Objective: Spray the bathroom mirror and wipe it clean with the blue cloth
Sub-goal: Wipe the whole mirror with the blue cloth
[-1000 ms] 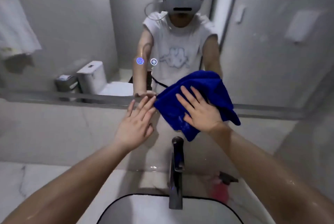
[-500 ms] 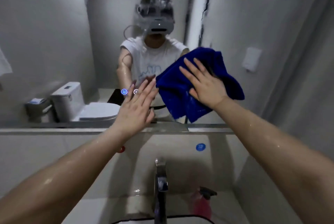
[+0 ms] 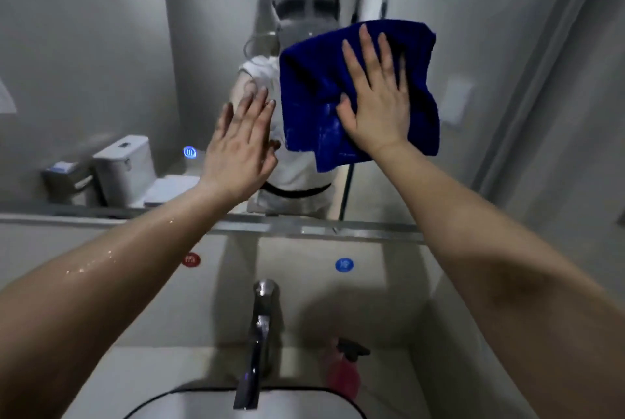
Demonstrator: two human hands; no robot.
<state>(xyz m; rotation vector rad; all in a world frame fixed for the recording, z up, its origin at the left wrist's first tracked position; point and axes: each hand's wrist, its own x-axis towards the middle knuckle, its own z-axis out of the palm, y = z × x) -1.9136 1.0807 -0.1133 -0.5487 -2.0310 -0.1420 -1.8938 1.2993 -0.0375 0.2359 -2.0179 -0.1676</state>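
The bathroom mirror [image 3: 101, 46] fills the wall above the sink, with wet streaks and foam near its top. My right hand [image 3: 375, 97] lies flat with fingers spread, pressing the blue cloth [image 3: 311, 87] against the glass at mid height. My left hand [image 3: 238, 144] is open, its palm flat on the mirror just left of the cloth, holding nothing. A pink spray bottle [image 3: 341, 371] with a black trigger stands on the counter right of the tap.
A chrome tap [image 3: 258, 334] rises over the white basin [image 3: 203, 408] below. A metal ledge [image 3: 338, 227] runs under the mirror. Red [image 3: 191, 259] and blue [image 3: 344, 264] round stickers mark the wall. The toilet appears only as a reflection.
My right hand has slid the cloth upward on the mirror from its bottom edge. My left hand rose with it, and my view tilted up.
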